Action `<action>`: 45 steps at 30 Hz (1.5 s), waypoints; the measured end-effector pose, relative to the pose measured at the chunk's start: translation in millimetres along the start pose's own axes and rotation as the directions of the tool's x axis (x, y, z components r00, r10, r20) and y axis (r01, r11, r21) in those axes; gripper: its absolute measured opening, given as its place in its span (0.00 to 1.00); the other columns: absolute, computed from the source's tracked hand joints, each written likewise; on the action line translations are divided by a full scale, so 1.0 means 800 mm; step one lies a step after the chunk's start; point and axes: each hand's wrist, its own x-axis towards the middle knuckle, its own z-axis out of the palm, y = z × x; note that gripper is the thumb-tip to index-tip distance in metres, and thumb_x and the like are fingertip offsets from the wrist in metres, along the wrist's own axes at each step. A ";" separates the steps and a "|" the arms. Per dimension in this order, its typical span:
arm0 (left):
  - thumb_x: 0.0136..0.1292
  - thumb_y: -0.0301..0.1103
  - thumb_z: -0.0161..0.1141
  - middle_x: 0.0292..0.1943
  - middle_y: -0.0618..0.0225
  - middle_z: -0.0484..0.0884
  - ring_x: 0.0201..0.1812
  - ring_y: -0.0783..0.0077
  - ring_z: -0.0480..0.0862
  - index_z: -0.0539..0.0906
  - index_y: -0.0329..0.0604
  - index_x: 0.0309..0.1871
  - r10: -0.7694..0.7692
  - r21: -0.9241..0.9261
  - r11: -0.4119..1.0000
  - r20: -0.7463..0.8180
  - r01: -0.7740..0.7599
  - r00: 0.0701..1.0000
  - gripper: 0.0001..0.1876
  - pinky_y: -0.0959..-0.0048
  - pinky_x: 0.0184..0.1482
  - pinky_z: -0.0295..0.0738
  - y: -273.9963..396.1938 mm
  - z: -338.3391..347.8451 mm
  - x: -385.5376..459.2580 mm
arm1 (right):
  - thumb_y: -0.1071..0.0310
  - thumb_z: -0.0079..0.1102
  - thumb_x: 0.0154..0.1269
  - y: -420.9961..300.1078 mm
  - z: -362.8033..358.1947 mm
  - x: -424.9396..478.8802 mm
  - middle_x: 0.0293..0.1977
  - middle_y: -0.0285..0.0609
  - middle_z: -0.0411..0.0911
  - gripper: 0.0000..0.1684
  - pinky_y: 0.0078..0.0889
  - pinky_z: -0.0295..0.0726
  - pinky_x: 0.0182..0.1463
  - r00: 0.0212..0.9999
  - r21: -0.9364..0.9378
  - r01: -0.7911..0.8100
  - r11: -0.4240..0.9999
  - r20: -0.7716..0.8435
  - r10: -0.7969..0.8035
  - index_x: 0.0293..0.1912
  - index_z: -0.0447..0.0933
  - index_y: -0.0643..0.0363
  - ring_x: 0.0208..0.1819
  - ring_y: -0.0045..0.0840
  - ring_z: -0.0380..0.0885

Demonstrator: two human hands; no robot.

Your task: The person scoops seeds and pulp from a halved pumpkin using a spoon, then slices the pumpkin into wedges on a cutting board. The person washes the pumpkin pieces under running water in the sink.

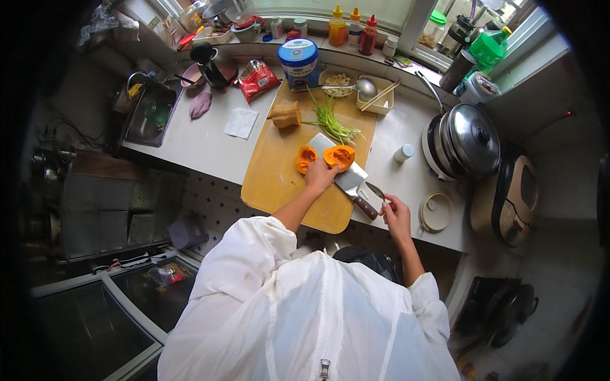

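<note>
Two cut pumpkin halves with orange, seedy hollows are on the wooden cutting board (271,190). My left hand (321,176) is at their near side, its thumb against the right pumpkin half (339,158). The left pumpkin half (306,158) touches or nearly touches my fingers; the fingertips are partly hidden. My right hand (396,216) grips a small metal spoon (375,190), its head pointing up and left, off the board's right edge. Between the hands a cleaver (351,178) lies flat and slanted, its brown handle towards my right hand.
An uncut-skinned pumpkin piece (286,115) and green stalks (331,119) lie farther up the board. Behind them stand a blue tub (298,62), a bowl of peeled cloves (338,83) and a box with chopsticks (379,97). Rightward are a white-capped bottle (403,153), a lidded pan (469,135) and a round lid (436,212).
</note>
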 end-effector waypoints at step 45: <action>0.69 0.28 0.60 0.38 0.64 0.87 0.36 0.78 0.85 0.85 0.35 0.48 0.086 -0.876 0.454 0.225 0.162 0.971 0.09 0.78 0.43 0.83 0.087 -0.296 -0.168 | 0.71 0.66 0.65 -0.293 0.174 -0.003 0.33 0.36 0.82 0.10 0.18 0.77 0.39 0.883 0.168 0.324 0.931 0.298 -0.362 0.44 0.80 0.65 0.35 0.15 0.81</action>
